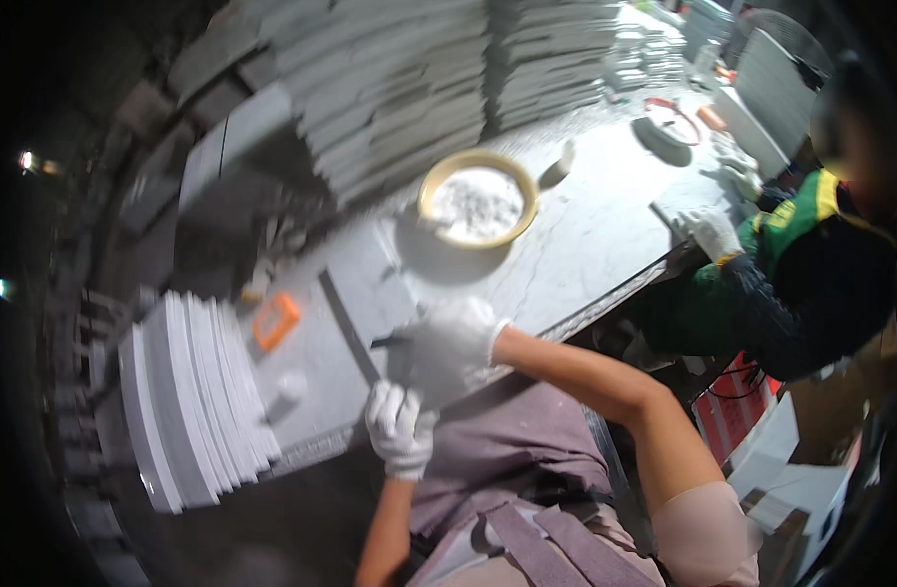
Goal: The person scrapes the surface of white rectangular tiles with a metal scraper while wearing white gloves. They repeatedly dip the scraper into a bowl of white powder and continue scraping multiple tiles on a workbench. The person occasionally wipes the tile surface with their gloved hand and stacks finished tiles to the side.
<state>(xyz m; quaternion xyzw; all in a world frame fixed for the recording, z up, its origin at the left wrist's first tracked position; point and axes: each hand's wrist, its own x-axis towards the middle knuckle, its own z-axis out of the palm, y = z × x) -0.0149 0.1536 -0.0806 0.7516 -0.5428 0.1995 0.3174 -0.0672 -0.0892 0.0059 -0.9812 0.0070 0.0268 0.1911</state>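
My right hand [458, 338], in a white glove and blurred, is over the near part of the table. It is closed around a dark, slim tool [391, 341] whose tip sticks out to the left; its kind cannot be made out. White-gloved too, my left hand [400, 430] is at the table's near edge with its fingers curled. What those fingers grip, if anything, is hidden. A long dark grey strip [345, 318] runs across the tabletop toward my left hand. Beside it lies a flat pale grey slab [375, 279], partly covered by my right hand.
A yellow-rimmed bowl [430, 217] of white material stands beyond my hands. To the left are an orange box-like object [275, 320] and a row of upright white slabs [189, 401]. Tall slab stacks [390, 98] line the back. At right, a gloved co-worker [810, 264] works at the same table.
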